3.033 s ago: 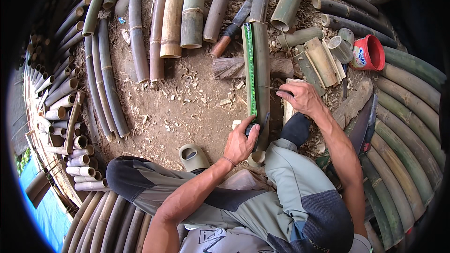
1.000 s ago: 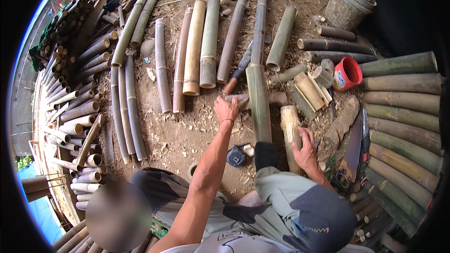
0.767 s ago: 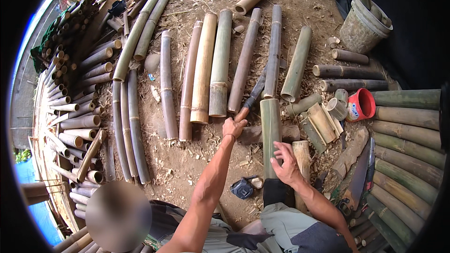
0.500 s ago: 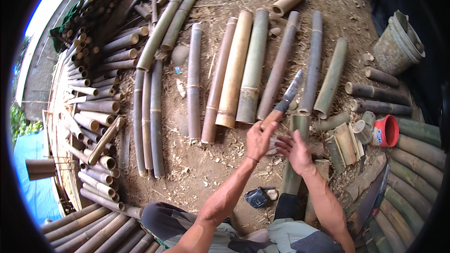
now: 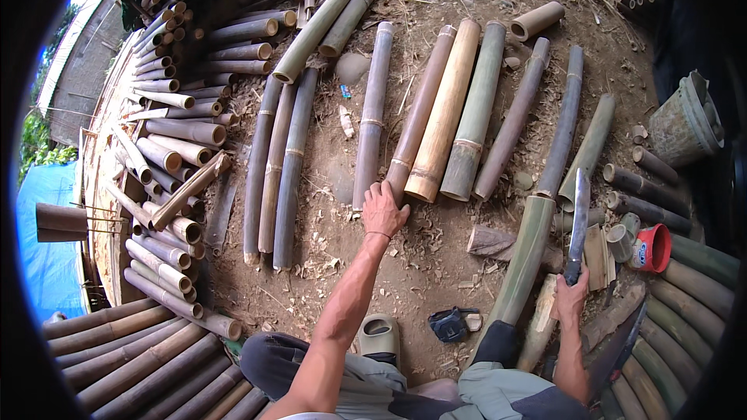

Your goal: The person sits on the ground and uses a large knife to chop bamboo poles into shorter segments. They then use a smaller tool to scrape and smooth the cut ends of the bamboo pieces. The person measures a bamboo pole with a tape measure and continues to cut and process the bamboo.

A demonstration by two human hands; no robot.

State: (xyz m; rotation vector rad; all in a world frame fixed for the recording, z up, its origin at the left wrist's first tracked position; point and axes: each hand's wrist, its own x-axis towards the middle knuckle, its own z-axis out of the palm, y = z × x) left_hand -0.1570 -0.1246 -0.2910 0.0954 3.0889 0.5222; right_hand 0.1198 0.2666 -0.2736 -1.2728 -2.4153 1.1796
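Observation:
My left hand (image 5: 385, 210) reaches forward and has its fingers closed on the near end of a reddish-brown bamboo pole (image 5: 422, 105). That pole lies in a row of cut bamboo lengths, between a grey-purple pole (image 5: 375, 117) and a yellowish pole (image 5: 443, 113). In my right hand (image 5: 572, 295), at the right, is a long knife (image 5: 579, 222), gripped by its dark handle with the blade pointing up and away. Beside that hand a thick green bamboo pole (image 5: 523, 264) slants from my leg to the ground ahead.
A tape measure (image 5: 449, 325) lies near my feet. To the right are a red container (image 5: 652, 249), a dirty bucket (image 5: 685, 124) and split bamboo pieces (image 5: 597, 257). Stacked bamboo (image 5: 167, 159) fills the left side. Shavings litter the dirt floor (image 5: 334, 288).
The knife has passed from my left hand to my right, which has moved to the right. My left hand has moved left onto the reddish-brown pole. The view has shifted left.

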